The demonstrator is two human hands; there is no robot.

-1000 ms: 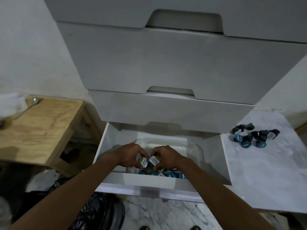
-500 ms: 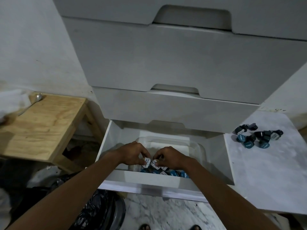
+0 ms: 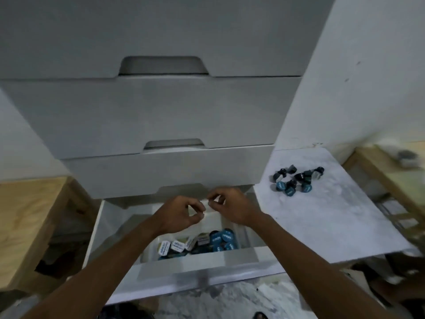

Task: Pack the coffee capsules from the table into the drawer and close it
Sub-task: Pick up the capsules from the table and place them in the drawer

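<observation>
The whole view is smeared by motion, so small details are hard to read. Whether either hand pinches anything cannot be told: the left hand (image 3: 181, 212) and the right hand (image 3: 230, 207) hover side by side above the open drawer (image 3: 184, 265), fingers curled loosely with thumb and forefinger close together, and the gap between them is too blurred to show a capsule. Neither hand touches the drawer's walls.

Below the hands, toward the person, a clear plastic container (image 3: 147, 252) sits inside the drawer; its rim is faint and mostly hidden by the left forearm. In it lie the packed capsules (image 3: 200, 242), white-lidded ones under the left hand and round blue ones under the right wrist. Their printing cannot be read, and the drawer's front panel cuts off the nearest ones.

To the right of the right hand, well apart from it, a cluster of loose capsules (image 3: 295, 180) rests on the white marbled desk (image 3: 333, 222), dark bodies and blue lids mixed together. The count is unclear.

Beyond the hands rise closed drawer fronts (image 3: 161, 116) of the grey cabinet. A wooden stool (image 3: 25, 222) stands left of the left forearm, cut off by the edge. Another wooden piece at the far right is heavily blurred.
</observation>
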